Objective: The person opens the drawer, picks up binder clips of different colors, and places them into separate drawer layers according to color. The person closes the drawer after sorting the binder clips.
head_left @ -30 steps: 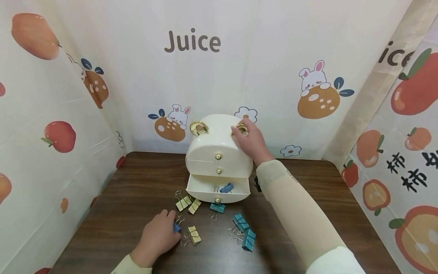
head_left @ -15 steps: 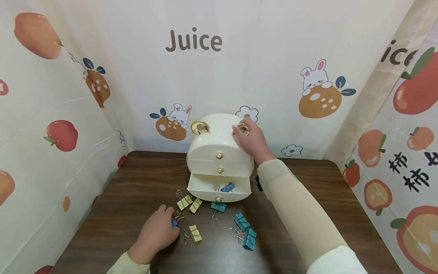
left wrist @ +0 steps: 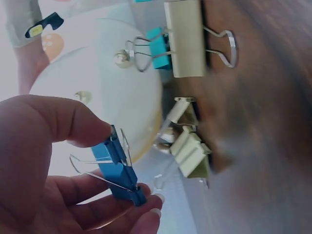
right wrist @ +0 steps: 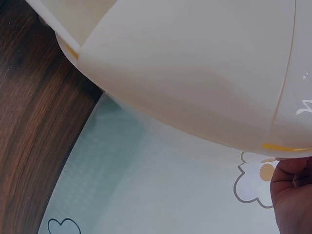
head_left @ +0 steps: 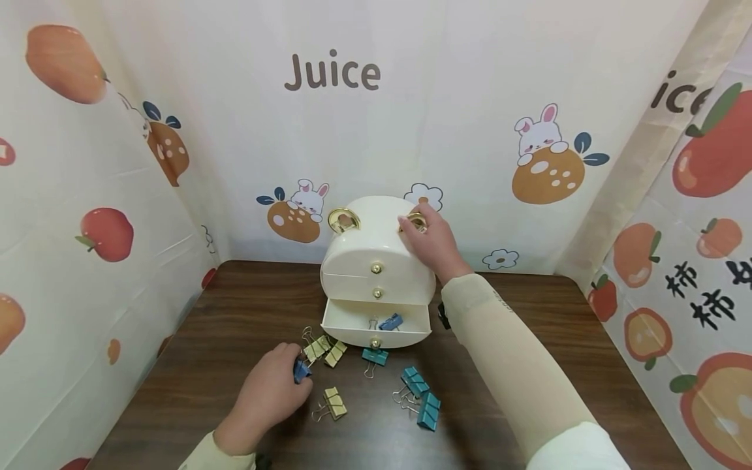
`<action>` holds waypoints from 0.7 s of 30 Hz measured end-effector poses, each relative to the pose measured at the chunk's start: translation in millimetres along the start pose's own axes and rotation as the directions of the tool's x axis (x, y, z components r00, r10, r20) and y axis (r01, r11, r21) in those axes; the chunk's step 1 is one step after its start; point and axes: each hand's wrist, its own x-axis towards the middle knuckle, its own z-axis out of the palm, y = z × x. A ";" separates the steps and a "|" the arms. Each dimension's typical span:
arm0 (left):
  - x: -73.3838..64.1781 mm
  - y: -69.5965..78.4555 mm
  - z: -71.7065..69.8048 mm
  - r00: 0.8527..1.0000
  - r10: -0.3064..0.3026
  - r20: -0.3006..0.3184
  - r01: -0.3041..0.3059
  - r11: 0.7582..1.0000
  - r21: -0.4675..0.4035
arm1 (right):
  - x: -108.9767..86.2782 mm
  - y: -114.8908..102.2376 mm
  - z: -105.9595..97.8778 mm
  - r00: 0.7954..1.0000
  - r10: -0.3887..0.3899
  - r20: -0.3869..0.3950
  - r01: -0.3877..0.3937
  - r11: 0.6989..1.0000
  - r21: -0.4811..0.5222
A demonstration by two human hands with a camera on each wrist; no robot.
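Observation:
My left hand [head_left: 267, 388] pinches a blue binder clip [left wrist: 117, 170] between thumb and fingertips, its wire arms sticking out. In the head view the hand is left of the white drawer box [head_left: 376, 241]. With my right hand [head_left: 435, 240] I grip the gold ring [head_left: 417, 222] at the top right of that box. The bottom drawer [head_left: 346, 334] is pulled out, and another blue binder clip [head_left: 390, 322] lies inside it. Two yellow binder clips [head_left: 317, 349] lie close beyond my left hand, with a third yellow clip [head_left: 335, 403] to its right.
A teal binder clip [head_left: 375, 356] lies just before the drawer. Two more teal clips [head_left: 428, 410] touch each other farther right on the dark wooden table [head_left: 517, 418]. A second gold ring [head_left: 343, 220] tops the box's left side. Printed curtains [head_left: 446, 85] stand behind and at both sides.
My left hand has raised the blue binder clip and shifted slightly away from me, toward the two yellow clips. The right hand stays on the gold ring.

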 end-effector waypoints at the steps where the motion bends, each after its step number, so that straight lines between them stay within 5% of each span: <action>1: 0.5 1.5 -1.5 1.000 0.001 -0.012 -0.001 1.000 -0.012 | 0.0 0.0 0.1 1.000 -0.003 -0.001 0.003 1.000 -0.003; 6: 4.0 9.9 -10.5 0.995 0.020 -0.100 -0.026 0.998 -0.060 | 0.0 0.4 0.1 1.000 -0.012 -0.012 0.012 1.000 0.004; 13: 13.0 23.8 -24.9 0.968 0.083 -0.236 -0.108 0.989 -0.097 | 0.4 1.7 0.6 1.000 -0.011 -0.010 0.011 1.000 0.009; 21: 27.4 42.6 -37.4 0.963 0.072 -0.261 -0.114 0.982 -0.150 | 1.0 2.4 0.7 1.000 -0.017 -0.011 0.017 1.000 0.013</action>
